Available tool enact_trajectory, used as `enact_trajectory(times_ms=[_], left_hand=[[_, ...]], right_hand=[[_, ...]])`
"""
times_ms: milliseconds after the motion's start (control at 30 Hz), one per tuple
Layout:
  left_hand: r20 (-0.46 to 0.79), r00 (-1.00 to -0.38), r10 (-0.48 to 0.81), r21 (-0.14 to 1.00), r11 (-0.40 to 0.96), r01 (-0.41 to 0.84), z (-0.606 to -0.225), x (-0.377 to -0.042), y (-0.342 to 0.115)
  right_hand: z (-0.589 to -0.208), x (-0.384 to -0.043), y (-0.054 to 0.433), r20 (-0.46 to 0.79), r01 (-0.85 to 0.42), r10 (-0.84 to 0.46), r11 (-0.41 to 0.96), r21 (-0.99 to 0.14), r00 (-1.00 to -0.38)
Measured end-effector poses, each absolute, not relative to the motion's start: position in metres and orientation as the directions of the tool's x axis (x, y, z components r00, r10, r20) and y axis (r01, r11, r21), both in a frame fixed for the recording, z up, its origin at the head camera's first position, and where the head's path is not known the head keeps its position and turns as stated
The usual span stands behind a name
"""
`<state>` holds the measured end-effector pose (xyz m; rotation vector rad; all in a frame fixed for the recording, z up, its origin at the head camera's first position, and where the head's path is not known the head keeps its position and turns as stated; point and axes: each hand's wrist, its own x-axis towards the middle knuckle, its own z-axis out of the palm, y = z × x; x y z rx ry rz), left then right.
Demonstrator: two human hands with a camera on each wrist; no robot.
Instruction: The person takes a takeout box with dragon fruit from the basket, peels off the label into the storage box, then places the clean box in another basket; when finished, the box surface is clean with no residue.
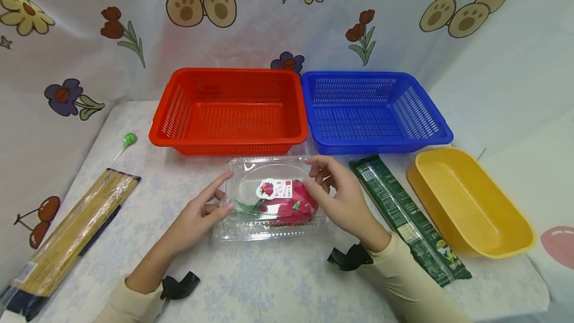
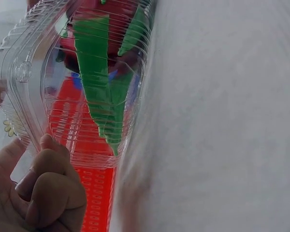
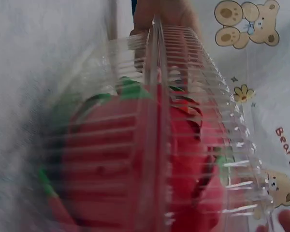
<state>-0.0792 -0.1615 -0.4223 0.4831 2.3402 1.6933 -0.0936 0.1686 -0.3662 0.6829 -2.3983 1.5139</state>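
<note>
A clear plastic clamshell box point(image 1: 275, 231) stands on the table between my hands, with a printed label point(image 1: 269, 189) on its lid. Inside it is a red fruit point(image 1: 305, 202) with green tips, like a dragon fruit. My left hand point(image 1: 197, 216) grips the box's left end, thumb and index finger on its edge and other fingers curled, as the left wrist view shows. Loosely bent fingers of my right hand point(image 1: 343, 198) hover over the right end of the lid. In the right wrist view just its fingertips point(image 3: 288, 220) show beside the lid.
Behind the box are a red basket point(image 1: 228, 148) and a blue basket point(image 1: 381, 147), side by side. At right lie a dark green packet point(image 1: 405, 218) and a yellow tub point(image 1: 475, 203). At left lie a green lollipop point(image 1: 129, 139) and a long packet of yellowish sticks point(image 1: 76, 236).
</note>
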Motion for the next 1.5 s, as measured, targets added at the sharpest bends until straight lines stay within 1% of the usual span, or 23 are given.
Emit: enact_trajectory(times_ms=[100, 167, 367, 500, 800, 1167, 1500], left_hand=[[0.018, -0.923, 0.384, 0.949, 0.283, 0.136, -0.422, -0.079, -0.161], [0.018, -0.923, 0.385, 0.949, 0.285, 0.137, -0.422, -0.08, -0.16], [0.012, -0.926, 0.377, 0.941, 0.308, 0.137, -0.423, -0.079, -0.159], [0.011, -0.929, 0.37, 0.937, 0.322, 0.139, -0.423, -0.079, -0.16], [0.022, -0.928, 0.371, 0.934, 0.325, 0.152, -0.424, -0.079, -0.159], [0.034, -0.924, 0.382, 0.935, 0.313, 0.164, -0.424, -0.078, -0.16], [0.043, -0.918, 0.393, 0.938, 0.3, 0.172, -0.424, -0.078, -0.16]], right_hand=[[-0.363, -0.101, 0.162, 0.352, -0.506, -0.384, 0.452, -0.735, -0.854], [-0.363, -0.106, 0.159, 0.311, -0.516, -0.44, 0.495, -0.699, -0.843], [-0.366, -0.113, 0.153, 0.265, -0.549, -0.506, 0.568, -0.613, -0.82], [-0.365, -0.114, 0.151, 0.249, -0.553, -0.52, 0.584, -0.594, -0.817], [-0.365, -0.112, 0.149, 0.216, -0.536, -0.509, 0.648, -0.541, -0.833], [-0.367, -0.11, 0.149, 0.23, -0.538, -0.503, 0.64, -0.548, -0.833], [-0.367, -0.106, 0.149, 0.242, -0.563, -0.528, 0.617, -0.549, -0.814]])
